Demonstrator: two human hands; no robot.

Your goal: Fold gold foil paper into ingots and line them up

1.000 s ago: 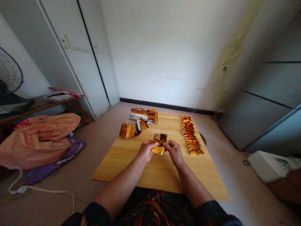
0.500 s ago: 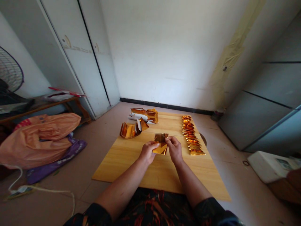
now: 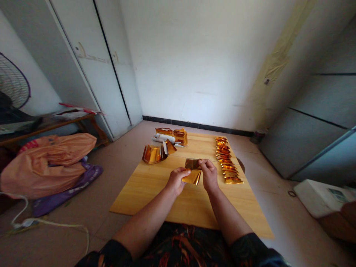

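Between my hands, above the wooden board, is a shiny gold foil sheet, its upper part darker and see-through-looking. My left hand pinches its left side, thumb on top. At the upper right edge, my right hand grips the foil between thumb and fingertips. To the right, folded gold foil pieces lie in an overlapping row. Curved loose foil sheets sit at the left, and behind them is a stack of foil with white backing.
A white wall stands behind the board, with a grey cabinet at the left. Orange and purple bags and a white cable lie on the floor at the left. A white box is at the right.
Both hands and the foil have shifted slightly right in view. The foil's lower gold part now shows a curled right edge, and the dark upper part has tilted. Both hands keep their grip.
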